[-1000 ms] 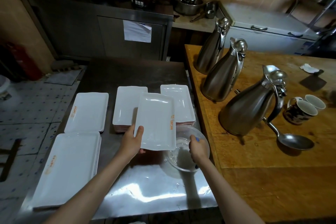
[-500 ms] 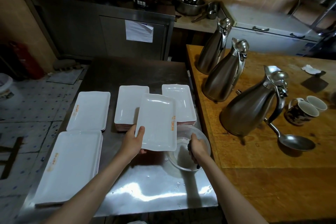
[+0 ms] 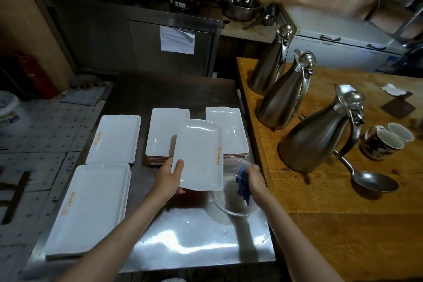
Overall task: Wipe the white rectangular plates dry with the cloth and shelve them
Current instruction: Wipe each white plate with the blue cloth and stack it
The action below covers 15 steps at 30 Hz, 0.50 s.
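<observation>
At the frame's centre the left hand [image 3: 168,177] holds a white plate [image 3: 198,155] above the counter [image 3: 183,245], while the right hand [image 3: 255,179] has now lifted the blue cloth [image 3: 242,186] from the glass bowl [image 3: 235,201], so wiping can start.

My right hand [image 3: 256,178] now lifts a blue cloth [image 3: 242,184] up out of the clear bowl [image 3: 235,209]; a second ago the hand was down inside it and the cloth hardly showed. The cloth hangs from my grip above the bowl's bottom, next to the near right corner of the held plate [image 3: 199,155].
</observation>
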Tool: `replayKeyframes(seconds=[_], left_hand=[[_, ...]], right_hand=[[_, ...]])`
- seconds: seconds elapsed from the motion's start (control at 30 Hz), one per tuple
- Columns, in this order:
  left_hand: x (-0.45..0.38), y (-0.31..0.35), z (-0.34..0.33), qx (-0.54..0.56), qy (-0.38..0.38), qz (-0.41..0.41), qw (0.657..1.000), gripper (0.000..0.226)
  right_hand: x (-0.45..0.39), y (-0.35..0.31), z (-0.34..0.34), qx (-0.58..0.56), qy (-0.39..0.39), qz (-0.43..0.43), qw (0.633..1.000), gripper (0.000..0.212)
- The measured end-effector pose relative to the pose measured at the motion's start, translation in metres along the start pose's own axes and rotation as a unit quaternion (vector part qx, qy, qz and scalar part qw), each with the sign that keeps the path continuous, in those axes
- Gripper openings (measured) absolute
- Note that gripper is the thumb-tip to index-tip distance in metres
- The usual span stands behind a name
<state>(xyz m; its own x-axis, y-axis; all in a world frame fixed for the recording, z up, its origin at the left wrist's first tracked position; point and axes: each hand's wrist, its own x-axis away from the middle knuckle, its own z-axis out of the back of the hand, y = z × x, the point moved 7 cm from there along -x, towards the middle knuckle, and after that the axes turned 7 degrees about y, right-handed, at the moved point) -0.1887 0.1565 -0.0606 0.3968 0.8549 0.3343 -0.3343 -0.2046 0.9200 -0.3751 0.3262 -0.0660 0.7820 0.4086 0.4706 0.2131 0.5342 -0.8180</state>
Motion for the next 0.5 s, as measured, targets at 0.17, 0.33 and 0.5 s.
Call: replayKeyframes(seconds=[0.17,0.33,0.5], left_hand=[[0.000,-0.001,-0.003,0.001,-0.009,0.001,1.000,0.024],[0.002,0.003,-0.007,-0.009,-0.019,-0.017,1.000,0.022],[0.005,0.007,-0.014,-0.011,-0.014,-0.033,0.999,0.024]], right_hand=[[0.009,-0.024,0.017,0.002,0.068,0.086,0.994,0.044],[0.023,-0.049,0.022,-0.014,0.118,0.223,0.968,0.034],[0.049,-0.062,0.000,0.106,0.102,0.336,0.930,0.030]])
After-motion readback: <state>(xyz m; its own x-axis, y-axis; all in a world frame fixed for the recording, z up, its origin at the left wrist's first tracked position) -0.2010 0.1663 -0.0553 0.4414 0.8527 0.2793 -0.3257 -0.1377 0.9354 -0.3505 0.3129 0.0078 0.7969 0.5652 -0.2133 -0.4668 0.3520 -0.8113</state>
